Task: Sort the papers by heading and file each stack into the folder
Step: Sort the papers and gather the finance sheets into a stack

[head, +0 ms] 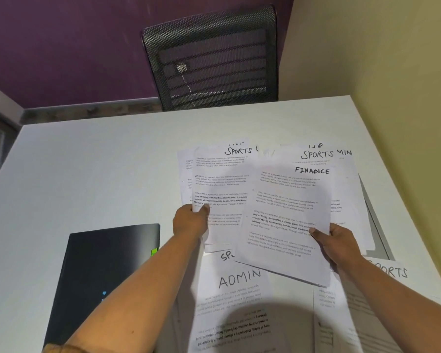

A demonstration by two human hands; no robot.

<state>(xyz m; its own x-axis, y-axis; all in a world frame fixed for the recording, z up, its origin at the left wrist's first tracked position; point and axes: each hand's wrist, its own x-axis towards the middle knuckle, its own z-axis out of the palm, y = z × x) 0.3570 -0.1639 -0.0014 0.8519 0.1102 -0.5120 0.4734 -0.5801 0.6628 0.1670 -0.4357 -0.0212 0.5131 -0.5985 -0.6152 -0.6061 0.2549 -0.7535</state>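
My left hand (190, 221) grips the lower edge of a small fan of sheets whose top page is headed SPORTS (220, 184). In my right hand (337, 242) is another fan of sheets with a FINANCE page (287, 220) on top; SPORTS and other headings peek out behind it. Both bunches are held above the white table (99, 161). Beneath them lie loose papers: one headed ADMIN (237, 296), turned the other way round, and one headed SPORTS (392, 272) at the right. A black folder (105, 271) lies closed at the left, with a green tab on its right edge.
A black mesh office chair (211, 59) stands behind the table's far edge. A yellow wall (405, 72) runs along the table's right side and a purple wall is at the back. A grey sheet or folder edge (377, 225) shows under the right-hand papers.
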